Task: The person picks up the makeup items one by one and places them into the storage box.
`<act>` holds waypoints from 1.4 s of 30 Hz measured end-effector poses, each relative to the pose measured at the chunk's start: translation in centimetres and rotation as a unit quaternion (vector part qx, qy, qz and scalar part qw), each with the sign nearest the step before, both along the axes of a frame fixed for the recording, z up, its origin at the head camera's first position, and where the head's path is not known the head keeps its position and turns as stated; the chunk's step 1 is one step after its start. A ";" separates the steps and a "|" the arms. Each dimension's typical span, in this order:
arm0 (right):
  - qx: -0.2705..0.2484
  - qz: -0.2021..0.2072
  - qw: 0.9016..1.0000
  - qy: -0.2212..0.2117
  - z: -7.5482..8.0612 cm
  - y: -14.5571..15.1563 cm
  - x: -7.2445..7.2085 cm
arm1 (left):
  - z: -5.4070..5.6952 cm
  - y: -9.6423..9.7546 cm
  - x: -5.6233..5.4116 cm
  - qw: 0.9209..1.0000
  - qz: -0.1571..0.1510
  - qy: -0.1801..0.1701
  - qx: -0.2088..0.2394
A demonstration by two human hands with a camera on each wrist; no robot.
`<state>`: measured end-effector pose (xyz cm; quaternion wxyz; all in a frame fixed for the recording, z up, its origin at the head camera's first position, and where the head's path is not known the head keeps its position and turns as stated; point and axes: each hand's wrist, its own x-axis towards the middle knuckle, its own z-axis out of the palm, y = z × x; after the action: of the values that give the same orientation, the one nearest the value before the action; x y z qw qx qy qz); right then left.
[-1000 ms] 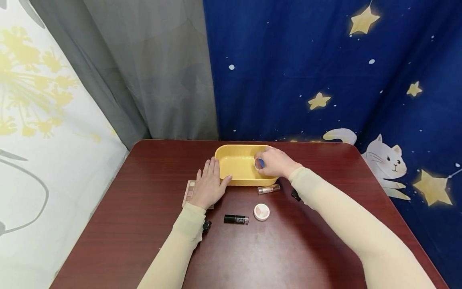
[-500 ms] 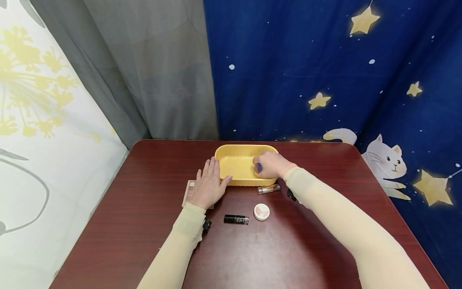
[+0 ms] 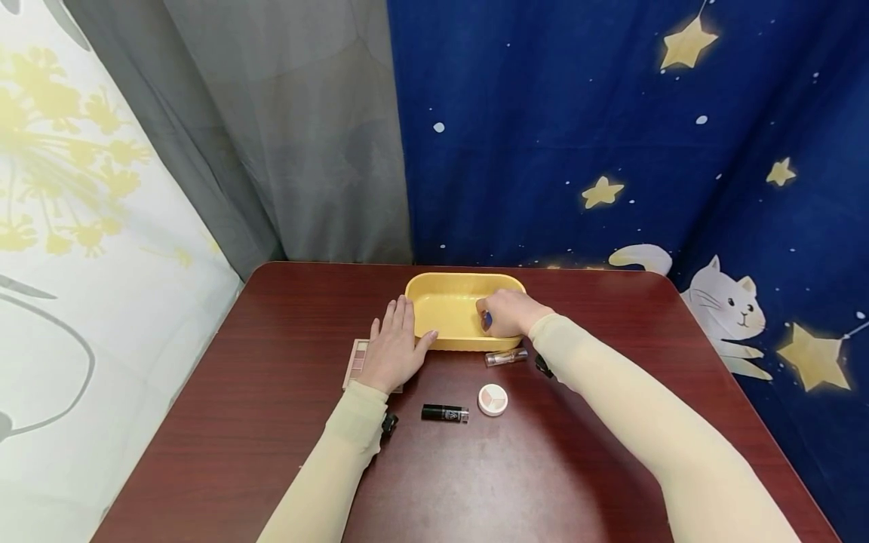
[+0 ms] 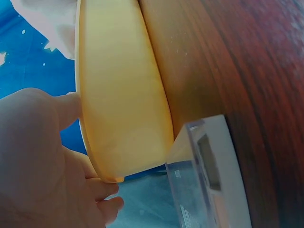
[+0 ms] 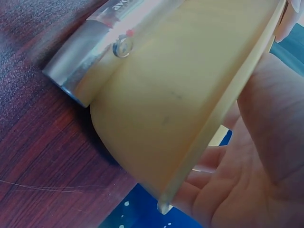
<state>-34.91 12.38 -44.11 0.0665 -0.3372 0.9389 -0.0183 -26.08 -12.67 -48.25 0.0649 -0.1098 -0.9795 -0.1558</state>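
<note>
A yellow plastic tray point(image 3: 444, 343) stands near the table's far edge. My left hand point(image 3: 388, 354) lies at its left front corner, fingers straight along the left side and thumb at the front rim. My right hand point(image 3: 509, 311) reaches over the right end into the tray with curled fingers, holding a small blue thing point(image 3: 488, 320); the fingers hide most of it, so its kind is unclear. In the right wrist view the tray wall point(image 5: 156, 90) covers part of that hand. Touching or close to the front wall lies a lip gloss tube point(image 3: 505, 357) with a shiny cap.
A makeup palette point(image 3: 356, 363) lies partly under my left hand and wrist. Nearer on the dark red table point(image 3: 516, 483) are a black lipstick tube point(image 3: 444, 412) and a round white three-colour compact point(image 3: 492, 400). Curtains hang behind the table.
My right hand has moved slightly left and down within the tray and turned, so less of the blue thing shows. The left hand stays in place.
</note>
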 end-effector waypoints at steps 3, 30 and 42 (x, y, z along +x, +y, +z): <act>0.009 -0.008 1.000 -0.015 0.1 -0.1 0.0 | 0.0 0.0 0.0 1.000 0.000 0.003 0.001; 0.036 -0.011 0.999 -0.026 0.1 -0.9 -0.2 | 0.3 0.1 0.2 1.000 0.006 -0.007 -0.005; 0.026 -0.019 0.999 -0.034 0.3 -0.9 0.1 | 0.2 0.0 0.3 1.000 0.008 -0.003 -0.010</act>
<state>-34.81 11.50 -43.83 0.1063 -0.3170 0.9424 -0.0065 -25.79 -12.64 -48.01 0.0625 -0.1026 -0.9819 -0.1463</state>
